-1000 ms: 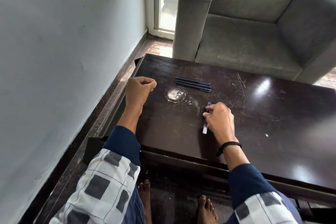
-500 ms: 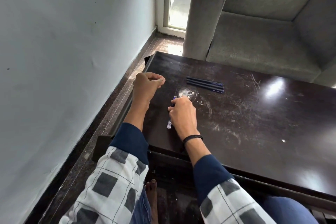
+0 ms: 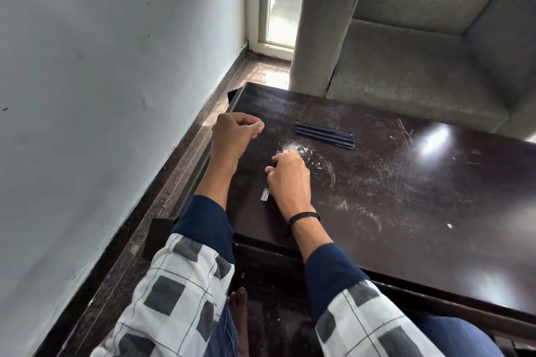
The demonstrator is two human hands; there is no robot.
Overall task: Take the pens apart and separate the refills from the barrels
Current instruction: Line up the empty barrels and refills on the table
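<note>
On the dark wooden table (image 3: pixel 406 211) my right hand (image 3: pixel 288 180) grips a pen (image 3: pixel 265 193) with a blue upper part and a clear lower end. The pen lies low over the tabletop, near the left edge, its length mostly hidden under my fingers. My left hand (image 3: pixel 232 136) hovers just beyond it with its fingers curled into a fist, thumb against the forefinger. Nothing shows in that fist. Three dark blue pens (image 3: pixel 324 135) lie side by side further back on the table, apart from both hands.
A grey armchair (image 3: pixel 406 66) stands right behind the table. A pale wall (image 3: pixel 101 95) runs close along the left, with a narrow strip of dark floor (image 3: pixel 179 171) between it and the table. The tabletop is scratched, with a white scuff (image 3: pixel 298 149) by my right hand.
My right hand has carried the pen leftward across the table, from the middle front to a spot close under my left hand. My left hand has kept its curled pose.
</note>
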